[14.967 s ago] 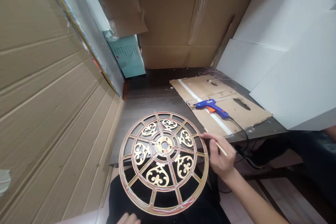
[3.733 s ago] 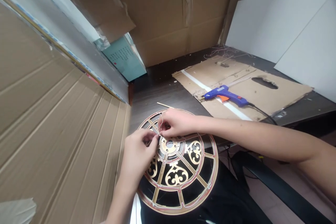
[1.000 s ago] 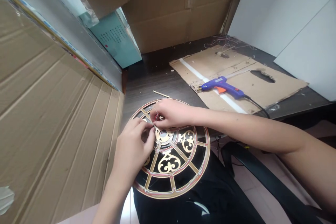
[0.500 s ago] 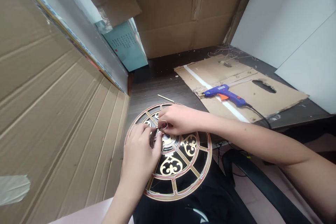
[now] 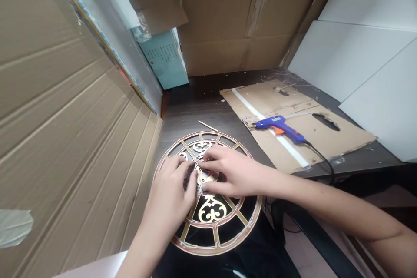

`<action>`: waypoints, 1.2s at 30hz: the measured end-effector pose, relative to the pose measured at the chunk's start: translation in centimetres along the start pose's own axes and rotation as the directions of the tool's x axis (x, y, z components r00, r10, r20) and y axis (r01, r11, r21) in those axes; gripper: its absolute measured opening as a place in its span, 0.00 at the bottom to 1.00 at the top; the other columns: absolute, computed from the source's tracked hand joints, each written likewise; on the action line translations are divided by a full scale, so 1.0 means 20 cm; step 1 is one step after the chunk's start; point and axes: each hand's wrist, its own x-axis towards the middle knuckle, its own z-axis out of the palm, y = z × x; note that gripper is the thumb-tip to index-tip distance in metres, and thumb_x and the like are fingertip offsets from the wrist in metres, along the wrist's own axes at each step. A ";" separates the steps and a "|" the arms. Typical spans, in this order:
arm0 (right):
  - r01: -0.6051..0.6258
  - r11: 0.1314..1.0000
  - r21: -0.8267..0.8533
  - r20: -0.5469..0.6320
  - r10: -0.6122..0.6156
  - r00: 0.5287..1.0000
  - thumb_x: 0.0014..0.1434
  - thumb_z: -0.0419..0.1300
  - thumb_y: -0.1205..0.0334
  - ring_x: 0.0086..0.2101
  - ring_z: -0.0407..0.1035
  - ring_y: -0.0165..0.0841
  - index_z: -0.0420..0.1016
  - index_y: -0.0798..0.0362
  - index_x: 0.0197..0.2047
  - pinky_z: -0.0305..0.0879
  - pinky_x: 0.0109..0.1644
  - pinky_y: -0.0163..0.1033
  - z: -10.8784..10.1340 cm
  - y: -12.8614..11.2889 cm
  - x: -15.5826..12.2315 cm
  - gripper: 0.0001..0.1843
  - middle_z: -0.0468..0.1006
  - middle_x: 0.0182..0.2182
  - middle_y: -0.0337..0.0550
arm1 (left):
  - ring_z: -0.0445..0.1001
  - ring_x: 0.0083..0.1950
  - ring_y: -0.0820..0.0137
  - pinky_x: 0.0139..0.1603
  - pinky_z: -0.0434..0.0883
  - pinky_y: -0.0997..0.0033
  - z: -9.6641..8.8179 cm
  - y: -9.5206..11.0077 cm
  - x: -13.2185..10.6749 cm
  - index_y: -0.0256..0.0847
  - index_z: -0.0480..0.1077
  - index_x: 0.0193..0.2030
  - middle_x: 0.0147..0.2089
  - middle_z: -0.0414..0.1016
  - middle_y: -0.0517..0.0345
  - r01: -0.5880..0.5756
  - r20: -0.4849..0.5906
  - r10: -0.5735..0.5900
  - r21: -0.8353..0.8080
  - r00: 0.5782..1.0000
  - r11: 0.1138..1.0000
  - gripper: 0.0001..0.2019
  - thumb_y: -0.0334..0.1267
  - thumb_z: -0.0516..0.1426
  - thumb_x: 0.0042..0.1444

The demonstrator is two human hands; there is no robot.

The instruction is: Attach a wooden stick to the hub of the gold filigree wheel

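A round gold openwork disc [image 5: 213,226] with scroll ornaments and red-edged spokes lies partly on the dark table and partly over my lap. Both hands rest on its middle. My left hand [image 5: 172,195] has its fingers curled and pinched together at the hub. My right hand [image 5: 233,173] lies across the hub from the right, fingers bent and pressed toward the left hand's fingertips. What they pinch is too small to make out. A thin wooden stick [image 5: 207,126] lies on the table just beyond the disc.
A blue and orange glue gun [image 5: 280,128] with a black cord lies on a flat cardboard sheet [image 5: 345,137] at the right. Tall cardboard panels [image 5: 65,139] stand at the left, a teal box [image 5: 166,63] at the back, white boards [image 5: 368,65] at the right.
My right hand has slid from the far side of the hub down over its centre and right side. The left hand stays pinched at the hub. The camera view has shifted slightly.
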 end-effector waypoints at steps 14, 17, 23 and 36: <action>-0.066 0.984 -0.166 -0.067 0.055 0.996 0.62 0.59 0.29 0.61 0.64 0.56 0.73 0.66 0.64 0.60 0.68 0.60 0.07 -0.13 -0.10 0.47 0.75 0.58 0.64 | 0.68 0.53 0.55 0.56 0.73 0.44 0.01 0.03 -0.08 0.36 0.72 0.54 0.49 0.70 0.48 0.024 0.001 -0.024 0.070 1.000 0.997 0.15 0.29 0.46 0.70; -0.058 0.978 -0.198 -0.050 0.049 0.998 0.58 0.58 0.23 0.65 0.61 0.59 0.72 0.69 0.64 0.57 0.70 0.60 0.07 -0.14 -0.09 0.55 0.71 0.63 0.70 | 0.69 0.53 0.53 0.56 0.73 0.43 0.02 0.06 -0.08 0.34 0.72 0.56 0.49 0.70 0.46 0.069 0.001 -0.069 0.115 0.998 0.991 0.17 0.28 0.46 0.68; 0.067 0.967 -0.245 0.062 -0.053 0.997 0.54 0.60 0.22 0.71 0.53 0.60 0.66 0.77 0.68 0.48 0.76 0.58 0.04 -0.10 -0.01 0.63 0.63 0.69 0.75 | 0.70 0.52 0.44 0.55 0.72 0.37 0.01 0.14 -0.09 0.26 0.74 0.54 0.47 0.71 0.39 0.180 0.000 -0.186 0.245 0.983 0.953 0.18 0.27 0.47 0.64; 0.318 0.941 -0.118 0.459 -0.233 0.858 0.49 0.77 0.40 0.74 0.45 0.61 0.71 0.56 0.70 0.48 0.75 0.66 -0.18 0.15 0.26 0.52 0.56 0.75 0.64 | 0.72 0.53 0.50 0.55 0.77 0.40 -0.09 0.05 -0.14 0.36 0.79 0.47 0.47 0.75 0.43 0.067 -0.005 -0.068 0.225 0.998 0.972 0.17 0.31 0.48 0.67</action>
